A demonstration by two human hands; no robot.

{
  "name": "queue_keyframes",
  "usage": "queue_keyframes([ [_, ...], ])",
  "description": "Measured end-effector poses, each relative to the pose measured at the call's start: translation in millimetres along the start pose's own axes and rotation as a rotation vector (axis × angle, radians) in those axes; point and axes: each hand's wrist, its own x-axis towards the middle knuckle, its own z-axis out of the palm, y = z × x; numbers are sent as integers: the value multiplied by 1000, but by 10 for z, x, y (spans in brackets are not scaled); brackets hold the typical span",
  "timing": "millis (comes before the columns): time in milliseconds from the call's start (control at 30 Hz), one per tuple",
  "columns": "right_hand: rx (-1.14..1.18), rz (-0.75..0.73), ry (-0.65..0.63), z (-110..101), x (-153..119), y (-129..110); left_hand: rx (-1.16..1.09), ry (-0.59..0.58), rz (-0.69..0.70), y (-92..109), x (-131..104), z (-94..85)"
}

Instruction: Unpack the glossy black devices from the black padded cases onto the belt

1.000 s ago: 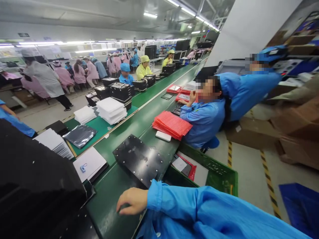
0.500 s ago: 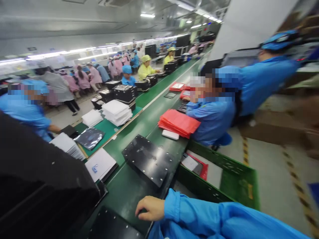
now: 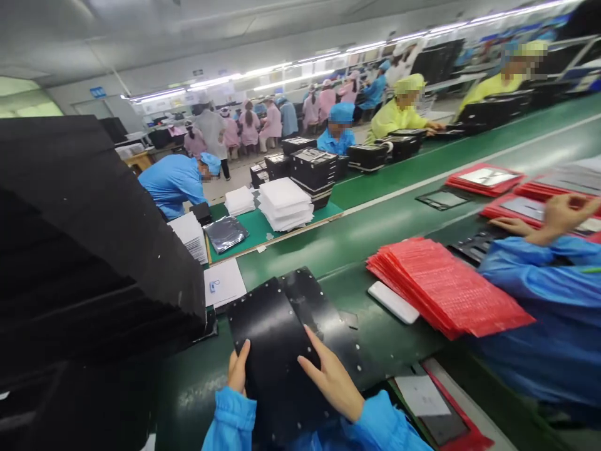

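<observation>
A black panel with small light dots along its edges (image 3: 277, 363) is held between my two hands, tilted over the green work surface. My left hand (image 3: 238, 368) grips its left edge, thumb on top. My right hand (image 3: 334, 378) is at its right edge, thumb and fingers on the face and side. Beneath and behind it, a second black dotted panel (image 3: 319, 307) lies on the green surface (image 3: 375, 344). A small clear piece (image 3: 349, 319) rests by that second panel.
A tall black stack (image 3: 94, 250) stands at left. Red bubble bags (image 3: 451, 282) and a white device (image 3: 393, 302) lie at right, near a co-worker's hands (image 3: 558, 219). White sheets (image 3: 284, 203) are piled across the belt. A green crate (image 3: 507, 391) sits lower right.
The view has swung right and closer. My left hand has come into view, and both hands now hold a black panel in front of the other one. My right hand was empty over the surface before.
</observation>
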Motion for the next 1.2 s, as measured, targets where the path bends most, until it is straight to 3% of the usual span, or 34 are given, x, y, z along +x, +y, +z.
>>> queue_keyframes([
  [67, -40, -4, 36, -256, 84, 190, -184, 52, -1, 163, 8, 305],
  [133, -72, -15, 52, -508, 175, 335, -199, 93, 60, 301, 0, 530],
  [267, -26, -115, 3, -1062, 484, 604, 2, 184, 237, 473, -24, 789],
  [367, -63, -132, 55, -1412, 843, 975, 196, 301, 253, 508, -58, 882],
  [433, -221, -87, 89, -1497, 1041, 1323, 252, 356, 226, 510, -85, 914],
  [500, -422, -82, 42, -1446, 1129, 1700, 237, 363, 227, 515, -106, 926],
  [600, -596, -200, -31, -1277, 1097, 2169, 173, 319, 242, 541, -123, 921],
  [667, -600, -242, -14, -1238, 1072, 2328, 153, 308, 243, 561, -129, 917],
  [733, -524, -186, 12, -1307, 1090, 2330, 150, 318, 242, 577, -135, 920],
  [833, -399, -123, 42, -1527, 1131, 2058, 147, 327, 225, 592, -146, 936],
  [933, -435, -350, -74, -1666, 1091, 1601, 150, 324, 217, 594, -159, 959],
  [1033, -580, -562, -195, -1642, 1033, 1177, 152, 327, 224, 589, -158, 970],
  [1200, -791, -642, -338, -1599, 1152, 754, 159, 309, 224, 666, -126, 923],
])
